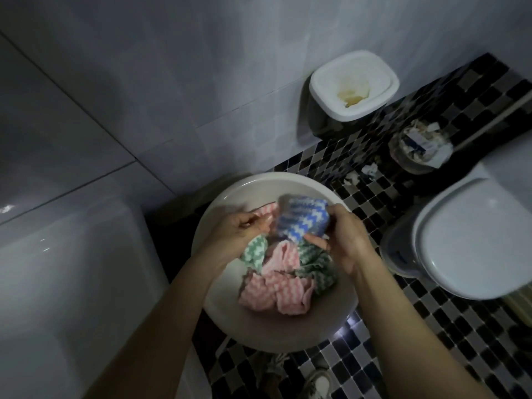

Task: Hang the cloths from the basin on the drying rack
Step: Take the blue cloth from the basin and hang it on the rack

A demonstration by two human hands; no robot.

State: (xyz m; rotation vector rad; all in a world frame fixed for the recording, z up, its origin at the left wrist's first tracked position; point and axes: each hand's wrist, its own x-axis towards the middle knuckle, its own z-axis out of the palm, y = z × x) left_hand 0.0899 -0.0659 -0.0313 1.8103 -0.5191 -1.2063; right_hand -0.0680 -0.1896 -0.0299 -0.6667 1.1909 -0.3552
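Head view: right hand (347, 240) grips blue zigzag cloth (299, 220), thumb under, fingers curled over its right end. Left hand (243, 230) curled at cloth's left edge; blurred, cannot tell if it pinches. Cloth is raised over far side of basin (216, 286). Pink cloths (270, 292) and green cloths (316, 269) heaped inside basin. Basin on checkered floor (403, 326) at wall edge, toilet (475, 240) near.
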